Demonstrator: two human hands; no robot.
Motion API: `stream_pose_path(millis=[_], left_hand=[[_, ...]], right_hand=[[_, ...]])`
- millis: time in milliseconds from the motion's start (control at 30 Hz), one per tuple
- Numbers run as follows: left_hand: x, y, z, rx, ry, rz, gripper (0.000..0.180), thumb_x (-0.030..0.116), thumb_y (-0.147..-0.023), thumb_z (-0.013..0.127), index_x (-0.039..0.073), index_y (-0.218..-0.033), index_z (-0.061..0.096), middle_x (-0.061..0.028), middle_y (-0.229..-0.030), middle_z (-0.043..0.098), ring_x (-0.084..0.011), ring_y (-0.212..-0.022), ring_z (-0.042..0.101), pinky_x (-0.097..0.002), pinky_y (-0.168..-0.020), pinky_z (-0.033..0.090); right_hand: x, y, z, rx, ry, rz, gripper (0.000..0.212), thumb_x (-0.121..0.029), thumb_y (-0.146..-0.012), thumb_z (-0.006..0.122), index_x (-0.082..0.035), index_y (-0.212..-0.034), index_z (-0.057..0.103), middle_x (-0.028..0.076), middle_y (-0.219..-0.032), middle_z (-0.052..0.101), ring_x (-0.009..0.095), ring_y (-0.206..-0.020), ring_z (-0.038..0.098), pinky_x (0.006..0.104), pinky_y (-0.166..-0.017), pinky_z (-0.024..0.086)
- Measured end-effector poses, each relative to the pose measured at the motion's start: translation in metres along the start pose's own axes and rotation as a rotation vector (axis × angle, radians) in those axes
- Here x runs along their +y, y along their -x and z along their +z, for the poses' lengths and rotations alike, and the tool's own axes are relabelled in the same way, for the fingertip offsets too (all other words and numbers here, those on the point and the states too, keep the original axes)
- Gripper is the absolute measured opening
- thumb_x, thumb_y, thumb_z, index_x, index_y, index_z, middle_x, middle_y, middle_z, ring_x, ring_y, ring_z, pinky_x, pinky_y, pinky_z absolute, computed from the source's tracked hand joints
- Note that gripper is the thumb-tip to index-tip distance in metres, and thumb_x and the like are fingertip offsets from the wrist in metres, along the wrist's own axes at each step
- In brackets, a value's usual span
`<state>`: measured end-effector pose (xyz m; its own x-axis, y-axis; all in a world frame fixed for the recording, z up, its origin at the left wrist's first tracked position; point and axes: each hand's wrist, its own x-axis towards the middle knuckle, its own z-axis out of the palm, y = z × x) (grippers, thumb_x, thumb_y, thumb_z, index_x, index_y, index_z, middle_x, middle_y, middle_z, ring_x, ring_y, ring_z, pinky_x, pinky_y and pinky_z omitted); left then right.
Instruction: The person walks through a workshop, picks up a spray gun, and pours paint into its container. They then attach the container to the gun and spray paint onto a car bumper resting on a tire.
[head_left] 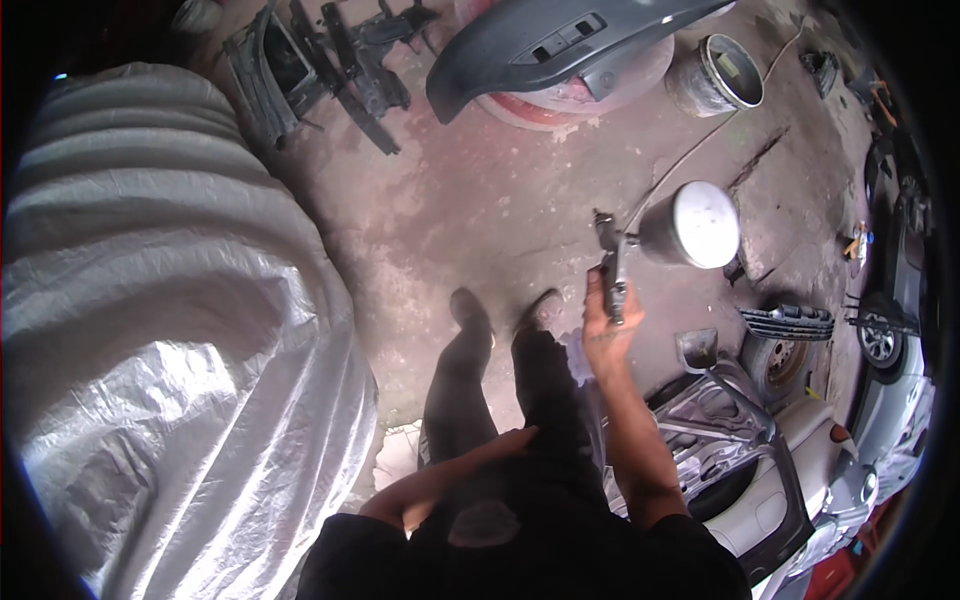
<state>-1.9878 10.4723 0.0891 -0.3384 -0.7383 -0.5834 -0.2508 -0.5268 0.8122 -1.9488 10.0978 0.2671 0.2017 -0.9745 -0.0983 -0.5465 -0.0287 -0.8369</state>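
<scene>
My right hand (608, 325), raised in front of me right of the middle, is closed round the handle of a metal spray gun (612, 255). A round cup with a pale lid (706, 225) juts out on the gun's right side and appears joined to it. My left hand (512, 440) is low across the front of my body, against my dark trousers. Its fingers are mostly lost against the dark clothing, so whether it grips anything does not show. A pale cloth (578, 360) hangs beside my right leg.
A silvery cover (170, 300) drapes a large shape on the left. Ahead, a dark curved panel (570, 50) rests on a reddish round base; black car parts (330, 60) and a bucket (715, 75) flank it. A hose (690, 155) crosses the floor. Car doors (730, 440) stand at right.
</scene>
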Motion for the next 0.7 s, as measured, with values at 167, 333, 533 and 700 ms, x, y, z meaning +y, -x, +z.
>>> stream_pose_path(millis=[167, 333, 533, 700], left_hand=[[0.076, 0.016, -0.068, -0.399, 0.463, 0.070, 0.031, 0.016, -0.095, 0.063, -0.002, -0.121, 0.067, -0.0196, -0.112, 0.070, -0.0248, -0.105, 0.065, -0.0379, -0.095, 0.050], [0.023, -0.015, -0.062, -0.448, 0.375, 0.126, 0.028, 0.016, -0.095, 0.063, -0.001, -0.115, 0.071, -0.0151, -0.103, 0.074, -0.0266, -0.100, 0.070, -0.0399, -0.091, 0.052], [-0.117, -0.112, -0.146, -0.294, -0.004, 0.089, 0.041, 0.032, -0.094, 0.069, 0.010, -0.128, 0.069, -0.0183, -0.110, 0.075, -0.0339, -0.101, 0.071, -0.0444, -0.090, 0.054], [-0.217, -0.204, -0.274, -0.054, -0.499, -0.025, 0.034, 0.029, -0.089, 0.068, 0.009, -0.117, 0.068, -0.0178, -0.114, 0.072, -0.0377, -0.110, 0.068, -0.0509, -0.093, 0.054]], right_hand=[[0.010, -0.052, 0.014, 0.115, 0.045, -0.068, 0.028, -0.009, -0.096, 0.070, 0.005, -0.119, 0.064, 0.018, -0.078, 0.067, 0.030, -0.065, 0.068, 0.0404, -0.063, 0.053], [0.023, -0.066, 0.105, 0.076, 0.116, -0.374, 0.036, -0.008, -0.093, 0.071, 0.003, -0.126, 0.063, 0.025, -0.098, 0.072, 0.043, -0.083, 0.073, 0.0460, -0.071, 0.058], [0.097, -0.065, 0.249, -0.310, 0.218, -0.443, 0.033, -0.017, -0.094, 0.072, 0.002, -0.121, 0.067, 0.025, -0.094, 0.073, 0.043, -0.087, 0.073, 0.0463, -0.077, 0.056], [0.131, -0.047, 0.292, -0.318, 0.120, -0.445, 0.032, -0.018, -0.094, 0.072, 0.001, -0.120, 0.069, 0.023, -0.088, 0.072, 0.042, -0.081, 0.072, 0.0447, -0.075, 0.056]])
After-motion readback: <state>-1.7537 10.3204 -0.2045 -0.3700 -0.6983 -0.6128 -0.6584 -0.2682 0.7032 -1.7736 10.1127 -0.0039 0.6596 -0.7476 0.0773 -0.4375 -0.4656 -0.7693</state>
